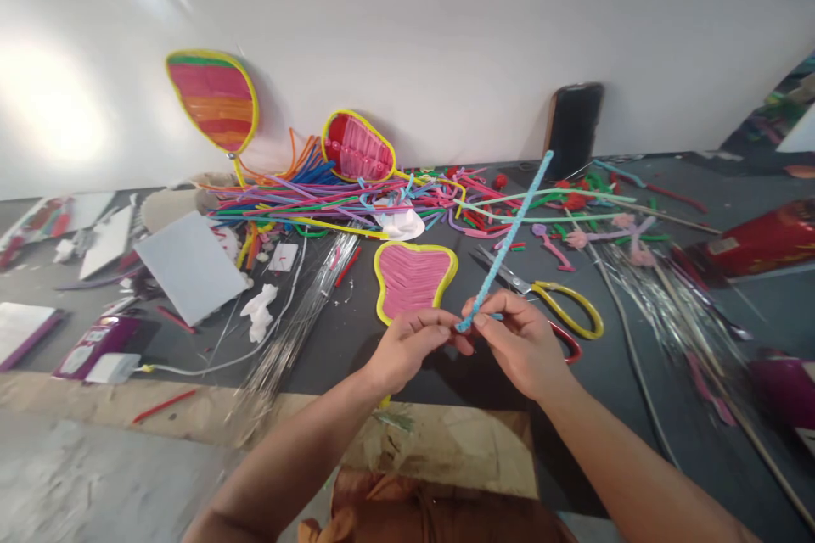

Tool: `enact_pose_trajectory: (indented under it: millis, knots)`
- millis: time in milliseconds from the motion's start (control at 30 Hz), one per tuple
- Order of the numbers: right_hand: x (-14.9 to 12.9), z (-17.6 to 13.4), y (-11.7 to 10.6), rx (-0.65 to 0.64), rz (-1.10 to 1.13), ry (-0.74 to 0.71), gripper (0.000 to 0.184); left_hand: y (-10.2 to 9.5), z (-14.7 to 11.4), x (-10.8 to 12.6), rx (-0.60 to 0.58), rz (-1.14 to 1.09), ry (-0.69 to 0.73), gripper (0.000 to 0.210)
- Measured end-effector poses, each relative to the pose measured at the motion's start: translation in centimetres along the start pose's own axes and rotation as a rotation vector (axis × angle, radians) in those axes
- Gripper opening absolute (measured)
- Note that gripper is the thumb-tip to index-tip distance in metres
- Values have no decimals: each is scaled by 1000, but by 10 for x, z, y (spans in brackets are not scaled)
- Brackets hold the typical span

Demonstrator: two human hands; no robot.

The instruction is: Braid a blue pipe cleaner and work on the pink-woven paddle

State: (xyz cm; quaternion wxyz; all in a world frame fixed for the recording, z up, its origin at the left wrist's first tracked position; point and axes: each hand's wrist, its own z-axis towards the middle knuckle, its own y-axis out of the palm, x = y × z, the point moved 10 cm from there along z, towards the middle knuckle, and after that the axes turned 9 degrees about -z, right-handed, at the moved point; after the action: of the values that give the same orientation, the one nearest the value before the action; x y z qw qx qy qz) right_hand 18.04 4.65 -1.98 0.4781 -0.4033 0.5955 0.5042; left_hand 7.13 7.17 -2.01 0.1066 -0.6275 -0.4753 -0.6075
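Right hand (523, 346) with blue, apparently-twisted stem (507, 239)

A dark tabletop (344, 356) bears scissors (523, 285), silvery wires (293, 322) and a pink panel (413, 278).

Dark phone (575, 129) against white wall (413, 25), purple box (97, 343)

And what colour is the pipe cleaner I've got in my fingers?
The pipe cleaner is light blue, showing best in the head view.
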Motion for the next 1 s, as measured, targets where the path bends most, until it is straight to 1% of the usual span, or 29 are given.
enact_pose_trajectory:
  millis: [100, 200, 467, 700, 767, 867, 933, 1000]
  knots:
    - [-5, 0, 0, 9, -19, -34, 13, -1, -1, 0, 8, 17, -6, 24]
    - [-11, -1, -2, 30, -65, -65, 11, -1, 0, -3, 3, -34, -12, 27]
    - [-29, -5, -1, 69, -203, -144, 12, 1, 3, -6, -17, -91, -28, 21]
    - [-31, -9, 2, 62, -312, -202, 8, -3, 4, -12, 47, -182, -116, 24]
    - [-33, -10, 3, 56, -314, -218, 7, -3, 4, -12, 51, -194, -113, 27]
    - [-32, -9, 3, 67, -329, -195, 7, -4, 5, -5, 67, -100, -36, 33]
    - [-32, -9, 3, 80, -373, -189, 7, -7, 3, 2, 103, 61, 30, 31]
    - [-31, -8, 3, 82, -397, -180, 7, -9, 1, 10, 144, 240, 88, 23]
